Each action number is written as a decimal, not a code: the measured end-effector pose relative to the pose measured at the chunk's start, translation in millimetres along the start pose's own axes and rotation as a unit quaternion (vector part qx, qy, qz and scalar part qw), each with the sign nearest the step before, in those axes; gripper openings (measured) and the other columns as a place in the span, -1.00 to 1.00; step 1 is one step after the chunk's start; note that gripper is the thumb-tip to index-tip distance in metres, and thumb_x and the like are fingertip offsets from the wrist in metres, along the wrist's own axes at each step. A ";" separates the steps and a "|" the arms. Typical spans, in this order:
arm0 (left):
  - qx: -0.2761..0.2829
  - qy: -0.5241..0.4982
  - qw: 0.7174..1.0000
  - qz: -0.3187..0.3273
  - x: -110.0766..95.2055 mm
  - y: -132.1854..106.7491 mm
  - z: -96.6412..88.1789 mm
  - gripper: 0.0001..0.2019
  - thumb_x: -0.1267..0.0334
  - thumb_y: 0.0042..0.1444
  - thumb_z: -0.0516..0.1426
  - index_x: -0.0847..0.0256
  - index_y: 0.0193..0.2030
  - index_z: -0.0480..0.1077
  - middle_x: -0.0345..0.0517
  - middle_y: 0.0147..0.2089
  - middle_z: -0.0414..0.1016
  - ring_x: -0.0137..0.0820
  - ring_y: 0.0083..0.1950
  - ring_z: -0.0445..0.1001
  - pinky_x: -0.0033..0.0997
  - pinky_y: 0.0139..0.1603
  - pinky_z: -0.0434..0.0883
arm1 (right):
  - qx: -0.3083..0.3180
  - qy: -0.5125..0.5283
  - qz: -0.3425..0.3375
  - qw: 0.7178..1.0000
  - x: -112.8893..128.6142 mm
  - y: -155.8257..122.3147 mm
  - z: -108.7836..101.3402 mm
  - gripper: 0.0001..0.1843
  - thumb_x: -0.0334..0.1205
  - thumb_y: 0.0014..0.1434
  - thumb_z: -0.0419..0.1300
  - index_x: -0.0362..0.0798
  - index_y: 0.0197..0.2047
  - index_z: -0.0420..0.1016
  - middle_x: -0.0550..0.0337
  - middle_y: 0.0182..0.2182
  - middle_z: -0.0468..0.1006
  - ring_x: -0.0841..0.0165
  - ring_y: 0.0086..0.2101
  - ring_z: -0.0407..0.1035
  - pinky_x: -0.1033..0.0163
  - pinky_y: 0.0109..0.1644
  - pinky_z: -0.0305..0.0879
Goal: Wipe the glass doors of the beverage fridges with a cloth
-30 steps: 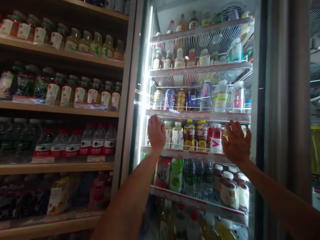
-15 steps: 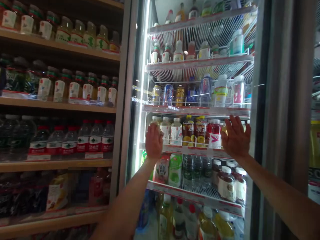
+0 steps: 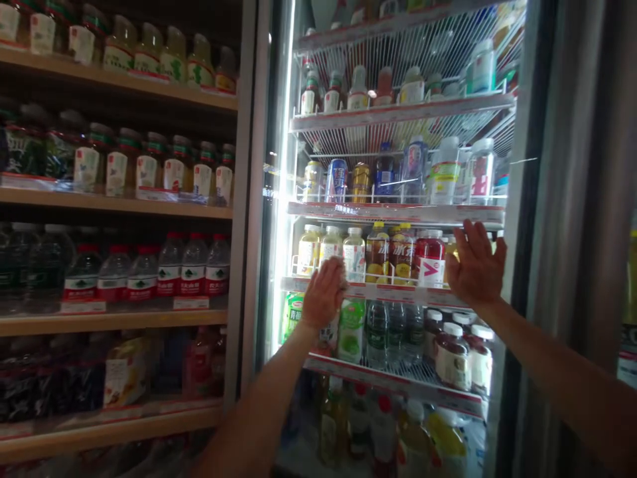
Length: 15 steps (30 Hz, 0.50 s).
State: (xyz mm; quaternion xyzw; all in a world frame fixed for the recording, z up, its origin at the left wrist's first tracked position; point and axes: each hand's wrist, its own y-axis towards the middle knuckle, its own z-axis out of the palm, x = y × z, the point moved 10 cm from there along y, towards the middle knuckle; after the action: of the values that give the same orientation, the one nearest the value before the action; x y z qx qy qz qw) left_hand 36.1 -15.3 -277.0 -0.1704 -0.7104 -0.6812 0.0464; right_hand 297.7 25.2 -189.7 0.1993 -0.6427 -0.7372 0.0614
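Both my arms reach out toward a lit drinks fridge with glass in front. My left hand (image 3: 324,292), fingers stretched and holding nothing, is in front of the shelf with pale-labelled bottles (image 3: 353,253). It covers part of a dark-red carton below. Over to the right, my right hand (image 3: 476,263) is raised with fingers spread, beside a red bottle with a V label (image 3: 430,257). Between the hands stand brown tea bottles with yellow caps (image 3: 377,252). Whether either palm touches the glass I cannot tell.
Wooden shelves (image 3: 114,203) on the left carry rows of bottles, among them red-capped water bottles (image 3: 193,264). A metal frame post (image 3: 246,199) divides them from the fridge. Upper fridge shelves hold cans (image 3: 337,180); lower down are green cartons (image 3: 352,330) and white-capped jars (image 3: 452,356).
My left hand has moved right and slightly down, uncovering the leftmost pale bottles. My right hand stays raised, nearly in place. The view has shifted a little.
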 end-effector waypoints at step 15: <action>0.096 0.023 0.974 0.205 -113.4 -31.8 32.4 -0.56 0.25 0.22 -0.08 0.19 0.25 0.15 -0.15 0.36 0.05 -0.33 0.40 -0.12 -0.21 0.35 0.03 | 0.009 0.034 0.019 0.999 -5.9 0.0 4.6 -0.43 -0.11 0.22 -0.16 -0.12 0.25 0.16 -0.10 0.23 0.18 0.13 0.24 0.00 -0.08 0.26 -0.22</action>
State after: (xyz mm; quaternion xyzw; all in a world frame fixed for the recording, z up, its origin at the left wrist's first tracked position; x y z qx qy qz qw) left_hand 138.1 -4.2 -343.3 -0.2919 -0.7209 -0.5897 0.2176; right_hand 301.3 31.5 -188.0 0.2123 -0.6503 -0.7232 0.0952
